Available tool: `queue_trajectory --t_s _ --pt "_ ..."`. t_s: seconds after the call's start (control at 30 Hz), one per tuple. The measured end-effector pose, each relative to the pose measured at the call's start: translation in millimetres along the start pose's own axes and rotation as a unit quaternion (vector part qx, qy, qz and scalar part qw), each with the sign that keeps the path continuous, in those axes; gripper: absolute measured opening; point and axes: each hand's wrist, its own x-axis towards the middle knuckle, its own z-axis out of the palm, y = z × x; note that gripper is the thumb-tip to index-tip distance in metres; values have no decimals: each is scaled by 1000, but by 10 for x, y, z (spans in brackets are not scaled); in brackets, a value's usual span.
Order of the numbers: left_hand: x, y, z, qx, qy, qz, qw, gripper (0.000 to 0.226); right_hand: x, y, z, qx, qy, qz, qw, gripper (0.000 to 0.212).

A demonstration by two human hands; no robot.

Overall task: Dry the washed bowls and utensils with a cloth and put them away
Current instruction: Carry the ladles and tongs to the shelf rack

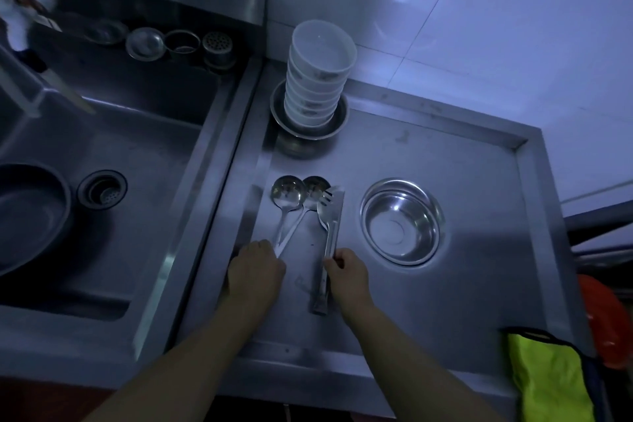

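Note:
Two steel spoons (289, 205) lie on the steel draining board (445, 301), bowls away from me, handles crossing near my left hand (255, 269), whose fingers close on the handle ends. Steel tongs (328, 243) lie just right of the spoons; my right hand (347, 272) pinches their arms about halfway along. A steel bowl (402, 221) sits upright to the right of the tongs. At the back, a stack of several white bowls (317, 79) stands inside a steel bowl (308, 128). A yellow-green cloth (544, 377) hangs over the board's near right corner.
A deep steel sink (137, 154) lies to the left, with a drain (102, 188) and a dark pan (30, 216) in it. Strainers and drain parts (181, 43) line the sink's back ledge. A tiled wall (479, 27) stands behind. Something orange (603, 322) sits past the right edge.

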Motion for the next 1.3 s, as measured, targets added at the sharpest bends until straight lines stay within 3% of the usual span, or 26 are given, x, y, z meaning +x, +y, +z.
queue_trajectory --t_s 0.13,0.2,0.33,0.47,0.57,0.7,0.9,0.97,1.2,1.3 --pt "-89 2 -16 -28 7 50 998 15 -44 4 -110 11 16 -3 1000 30" --pt "-88 25 -103 -100 39 14 994 16 -73 3 -187 17 28 -9 999 29" --pt "-156 9 -350 -116 78 8 990 9 -133 -29 -341 19 35 -42 998 23" --pt "-359 -100 -523 -179 105 -14 978 25 -181 -127 -460 -8 13 -90 996 24" --pt "-587 -107 -657 -154 184 -64 969 9 -220 -207 -537 -29 -24 -127 991 19" --pt "-1035 -32 -685 -152 198 -69 966 7 -313 -286 -629 -68 -93 -185 976 12" --pt "-1845 -8 -480 -136 244 -234 931 26 -657 -368 -675 -110 -228 -272 928 12" --pt "-2218 -17 -405 -133 266 -275 914 23 -831 -363 -630 -125 -269 -296 908 13" --pt "-3683 -228 -195 -178 370 -432 803 19 -1781 -194 -255 -164 -394 -387 817 30" --pt "-4333 -328 -42 -195 404 -478 756 20 -2297 -26 -33 -189 -441 -421 770 22"
